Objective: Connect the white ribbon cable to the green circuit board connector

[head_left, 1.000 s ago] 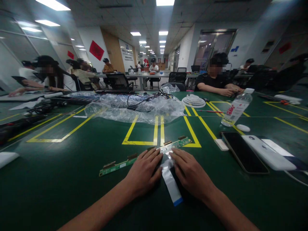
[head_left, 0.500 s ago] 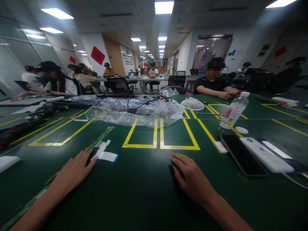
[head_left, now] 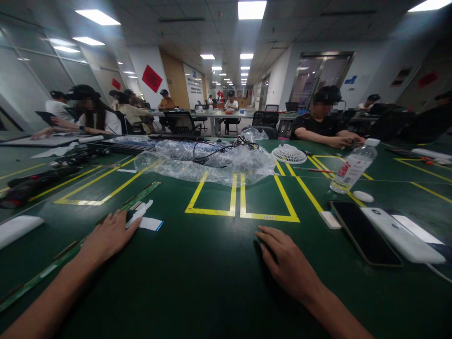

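My left hand [head_left: 108, 235] lies flat on a long narrow green circuit board [head_left: 141, 194] that runs diagonally at the left of the green table. Its fingers are stretched out and touch a white flat ribbon cable [head_left: 146, 220] with a blue tip, which is attached to the board. My right hand [head_left: 287, 261] rests palm down on the bare table surface near the middle, fingers spread, holding nothing.
Yellow taped rectangles [head_left: 243, 214] mark the table ahead. Beyond them lies crumpled clear plastic [head_left: 212, 165] with black cables. A small white fan [head_left: 291, 153], a water bottle [head_left: 353, 167], a black phone [head_left: 363, 233] and a white power bank [head_left: 399, 233] sit at the right. Other people sit at the far side.
The circuit board with its ribbon cable went from the table's middle to the left under my left hand. My right hand stayed near the middle.
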Tool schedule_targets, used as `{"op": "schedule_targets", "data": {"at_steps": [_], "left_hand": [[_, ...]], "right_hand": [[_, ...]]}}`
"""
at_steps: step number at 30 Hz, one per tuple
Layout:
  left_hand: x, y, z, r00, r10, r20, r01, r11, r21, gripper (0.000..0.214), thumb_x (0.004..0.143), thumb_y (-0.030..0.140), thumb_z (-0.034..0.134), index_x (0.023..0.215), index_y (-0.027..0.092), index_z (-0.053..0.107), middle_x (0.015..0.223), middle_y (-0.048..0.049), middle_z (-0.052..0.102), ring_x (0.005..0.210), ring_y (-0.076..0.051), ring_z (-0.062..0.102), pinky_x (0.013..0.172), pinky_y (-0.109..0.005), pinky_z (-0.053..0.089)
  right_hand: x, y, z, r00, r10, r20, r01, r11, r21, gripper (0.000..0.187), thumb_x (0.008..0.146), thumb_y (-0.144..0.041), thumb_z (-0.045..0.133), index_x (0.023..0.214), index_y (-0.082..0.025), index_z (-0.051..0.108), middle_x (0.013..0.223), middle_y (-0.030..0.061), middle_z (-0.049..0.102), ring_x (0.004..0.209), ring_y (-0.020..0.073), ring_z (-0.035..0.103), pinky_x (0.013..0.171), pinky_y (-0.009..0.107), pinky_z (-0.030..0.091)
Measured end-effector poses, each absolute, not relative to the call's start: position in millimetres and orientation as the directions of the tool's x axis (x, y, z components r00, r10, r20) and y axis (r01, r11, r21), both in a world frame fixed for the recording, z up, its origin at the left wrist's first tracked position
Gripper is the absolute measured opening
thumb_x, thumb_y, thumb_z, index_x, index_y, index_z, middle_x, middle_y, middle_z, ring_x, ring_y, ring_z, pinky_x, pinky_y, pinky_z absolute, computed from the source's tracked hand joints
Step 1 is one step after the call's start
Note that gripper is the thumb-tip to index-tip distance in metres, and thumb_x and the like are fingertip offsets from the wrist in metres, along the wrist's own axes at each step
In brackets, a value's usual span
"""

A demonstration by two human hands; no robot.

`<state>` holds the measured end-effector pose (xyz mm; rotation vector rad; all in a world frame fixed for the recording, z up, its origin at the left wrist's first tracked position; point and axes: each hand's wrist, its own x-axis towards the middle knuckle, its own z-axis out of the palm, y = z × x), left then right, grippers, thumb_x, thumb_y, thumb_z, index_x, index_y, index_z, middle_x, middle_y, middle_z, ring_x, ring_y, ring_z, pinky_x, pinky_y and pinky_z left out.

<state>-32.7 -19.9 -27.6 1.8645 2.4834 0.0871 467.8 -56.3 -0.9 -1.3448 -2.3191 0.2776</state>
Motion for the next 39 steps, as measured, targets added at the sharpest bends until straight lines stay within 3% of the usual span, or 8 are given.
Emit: {"op": "schedule_targets", "data": {"at_steps": [8, 12, 16, 25, 32, 39], "left_hand": [[-31, -22, -31, -0.356, 0.934, 0.023, 0.934, 0.355, 0.032, 0.095, 0.09, 0.074, 0.018, 0.138, -0.004, 0.043, 0.147, -0.0342, 0.037, 0.134, -0.051, 0.037, 0.103, -0.066, 0.032], [-31, -20, -35, -0.329, 0.942, 0.06, 0.944, 0.329, 0.01, 0.086, 0.093, 0.067, 0.02, 0.15, 0.003, 0.033, 0.157, -0.0293, 0.025, 0.142, -0.052, 0.024, 0.106, -0.071, 0.023], [-10, -18, -37, -0.11, 0.993, 0.028, 0.99, 0.108, 0.086, 0.076, 0.096, 0.058, 0.023, 0.151, 0.007, 0.037, 0.158, -0.0218, 0.031, 0.146, -0.039, 0.026, 0.115, -0.058, 0.024], [101, -33, -15, 0.348, 0.938, 0.005, 0.929, -0.345, 0.137, 0.058, 0.101, 0.053, 0.032, 0.153, 0.028, 0.034, 0.161, -0.0074, 0.026, 0.149, -0.031, 0.022, 0.118, -0.06, 0.02], [186, -32, -3, 0.596, 0.8, 0.068, 0.78, -0.597, 0.187, 0.051, 0.101, 0.042, 0.042, 0.151, 0.036, 0.036, 0.161, -0.0057, 0.03, 0.148, -0.03, 0.025, 0.117, -0.059, 0.024], [240, -28, -3, 0.681, 0.717, 0.145, 0.687, -0.695, 0.212, 0.053, 0.098, 0.035, 0.048, 0.15, 0.028, 0.039, 0.159, -0.011, 0.033, 0.148, -0.031, 0.026, 0.118, -0.058, 0.023]], "right_hand": [[468, -56, 1, -0.423, 0.869, 0.257, 0.775, 0.494, -0.395, 0.04, 0.098, -0.026, 0.044, 0.133, -0.017, 0.061, 0.139, 0.0118, 0.057, 0.129, 0.0272, 0.051, 0.109, 0.05, 0.042], [468, -57, 1, -0.419, 0.871, 0.256, 0.769, 0.49, -0.41, 0.039, 0.098, -0.025, 0.045, 0.133, -0.018, 0.061, 0.139, 0.0114, 0.058, 0.129, 0.027, 0.051, 0.109, 0.049, 0.041], [467, -57, 2, -0.408, 0.879, 0.247, 0.76, 0.477, -0.442, 0.038, 0.098, -0.025, 0.045, 0.132, -0.018, 0.062, 0.137, 0.0109, 0.059, 0.128, 0.0258, 0.052, 0.109, 0.047, 0.042], [467, -57, 5, -0.388, 0.891, 0.238, 0.756, 0.455, -0.471, 0.036, 0.098, -0.025, 0.046, 0.129, -0.02, 0.064, 0.135, 0.0093, 0.06, 0.126, 0.0249, 0.053, 0.108, 0.045, 0.043], [464, -58, 6, -0.368, 0.897, 0.244, 0.777, 0.441, -0.45, 0.036, 0.097, -0.022, 0.046, 0.128, -0.018, 0.065, 0.134, 0.0108, 0.061, 0.127, 0.0249, 0.053, 0.109, 0.045, 0.041], [454, -66, 1, -0.399, 0.873, 0.28, 0.818, 0.477, -0.322, 0.048, 0.091, -0.014, 0.046, 0.138, -0.015, 0.056, 0.142, 0.0126, 0.055, 0.133, 0.0264, 0.048, 0.112, 0.048, 0.037]]}}
